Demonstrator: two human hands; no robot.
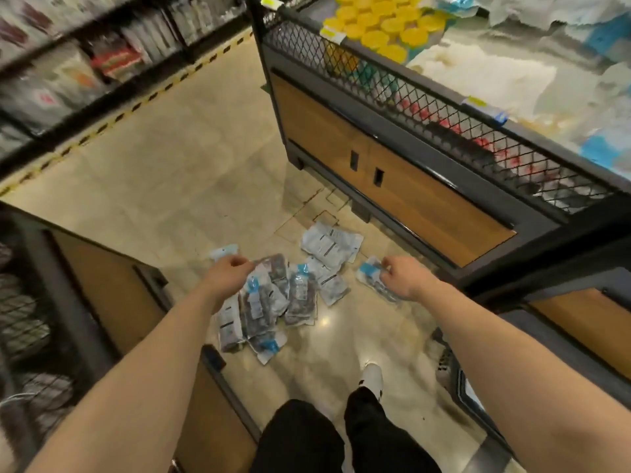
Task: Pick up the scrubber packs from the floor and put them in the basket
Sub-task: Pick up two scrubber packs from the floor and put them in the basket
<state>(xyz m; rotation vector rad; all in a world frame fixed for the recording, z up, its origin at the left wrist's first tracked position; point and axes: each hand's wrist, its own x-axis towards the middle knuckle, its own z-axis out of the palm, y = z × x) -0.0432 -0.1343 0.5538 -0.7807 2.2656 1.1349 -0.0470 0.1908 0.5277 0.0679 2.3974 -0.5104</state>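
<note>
Glossy plastic scrubber packs (263, 302); polished floor (170, 165) (wood-panelled bin (392, 172)).

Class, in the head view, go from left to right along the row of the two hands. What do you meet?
left hand → heap of scrubber packs → blue-topped pack → right hand, which holds that pack

1. Clear plastic scrubber packs (269, 302): dark grey inside, blue-and-white labels
2. Glossy tiled floor (170, 158): beige, kinda marbled
3. Floor tape strip (112, 121): yellow-black stripes
4. Round plastic lids (375, 25): bright yellow
5. Metal bin mesh (444, 114): black diamonds
</note>
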